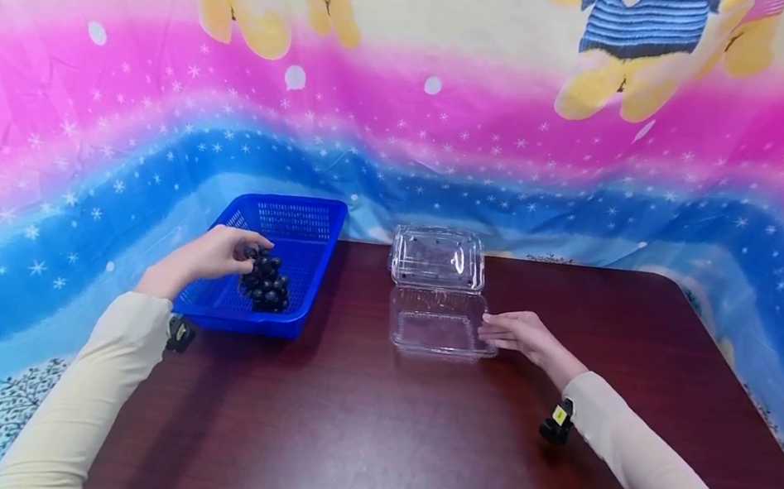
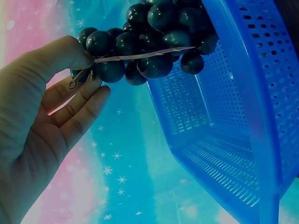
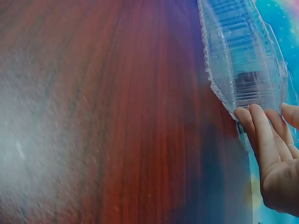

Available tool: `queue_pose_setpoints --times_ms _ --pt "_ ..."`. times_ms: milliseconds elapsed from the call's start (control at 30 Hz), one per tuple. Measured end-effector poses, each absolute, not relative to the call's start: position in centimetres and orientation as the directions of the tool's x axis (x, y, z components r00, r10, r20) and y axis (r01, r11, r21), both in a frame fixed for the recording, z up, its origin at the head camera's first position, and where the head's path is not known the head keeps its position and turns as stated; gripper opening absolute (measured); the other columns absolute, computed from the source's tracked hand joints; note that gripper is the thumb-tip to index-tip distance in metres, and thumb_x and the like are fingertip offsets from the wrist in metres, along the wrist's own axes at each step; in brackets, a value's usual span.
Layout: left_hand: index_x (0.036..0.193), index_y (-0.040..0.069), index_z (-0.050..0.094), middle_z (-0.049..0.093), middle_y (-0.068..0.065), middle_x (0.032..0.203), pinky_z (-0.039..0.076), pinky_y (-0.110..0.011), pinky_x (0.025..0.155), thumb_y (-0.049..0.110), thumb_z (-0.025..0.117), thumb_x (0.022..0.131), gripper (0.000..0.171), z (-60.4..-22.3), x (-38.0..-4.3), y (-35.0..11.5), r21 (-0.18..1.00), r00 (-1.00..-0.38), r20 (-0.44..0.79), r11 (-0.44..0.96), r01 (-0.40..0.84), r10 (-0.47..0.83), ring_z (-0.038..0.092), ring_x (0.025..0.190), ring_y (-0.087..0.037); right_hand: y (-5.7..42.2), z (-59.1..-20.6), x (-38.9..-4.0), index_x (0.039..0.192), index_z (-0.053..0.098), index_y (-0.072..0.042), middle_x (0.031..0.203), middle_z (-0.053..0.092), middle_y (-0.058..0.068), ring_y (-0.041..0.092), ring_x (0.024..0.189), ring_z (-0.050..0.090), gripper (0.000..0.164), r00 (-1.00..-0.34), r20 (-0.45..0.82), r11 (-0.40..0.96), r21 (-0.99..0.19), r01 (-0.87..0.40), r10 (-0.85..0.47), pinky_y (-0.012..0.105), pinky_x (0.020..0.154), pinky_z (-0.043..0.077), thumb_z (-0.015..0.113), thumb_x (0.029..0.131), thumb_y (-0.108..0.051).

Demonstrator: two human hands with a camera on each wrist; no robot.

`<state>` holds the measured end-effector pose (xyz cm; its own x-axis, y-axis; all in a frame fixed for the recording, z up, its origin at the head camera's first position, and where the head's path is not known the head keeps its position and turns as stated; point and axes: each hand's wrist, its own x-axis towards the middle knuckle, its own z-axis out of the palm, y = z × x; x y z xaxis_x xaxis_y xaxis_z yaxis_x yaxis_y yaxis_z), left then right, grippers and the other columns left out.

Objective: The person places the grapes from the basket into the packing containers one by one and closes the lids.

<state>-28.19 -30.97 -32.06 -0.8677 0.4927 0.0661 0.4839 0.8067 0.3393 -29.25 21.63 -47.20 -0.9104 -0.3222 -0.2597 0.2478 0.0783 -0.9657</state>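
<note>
A bunch of dark grapes [image 1: 268,284] is pinched by its stem between the thumb and fingers of my left hand [image 1: 213,257]. In the left wrist view the brown stem runs along the grapes [image 2: 161,21], beside the rim of the blue plastic basket [image 2: 254,93]. The head view shows the bunch over that basket's interior. To the right stands a clear plastic clamshell box [image 1: 436,330], its lid [image 1: 438,258] tipped back. My right hand [image 1: 522,335] touches the box's right side with nearly straight fingers; its thumb is near the rim in the right wrist view.
The dark red-brown wooden table [image 1: 365,433] extends in front of the basket and box. A patterned cloth [image 1: 423,132] with bears and snowflakes hangs behind and along both sides. Black wrist cameras sit at both sleeve cuffs.
</note>
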Motion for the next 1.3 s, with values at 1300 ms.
queue_pose_setpoints --times_ms 1300 --pt "0.125 0.009 0.058 0.062 -0.009 0.089 0.035 -0.025 0.048 0.002 0.057 0.082 0.044 -32.1 -28.3 -30.4 0.323 -0.865 0.067 0.809 0.491 0.498 0.031 0.046 -0.007 19.6 -48.9 -27.8 0.123 0.048 0.017 0.106 0.065 0.024 0.018 0.086 0.069 0.053 -0.946 -0.264 0.033 -0.964 0.262 -0.191 0.029 0.074 0.054 0.061 0.09 -0.023"
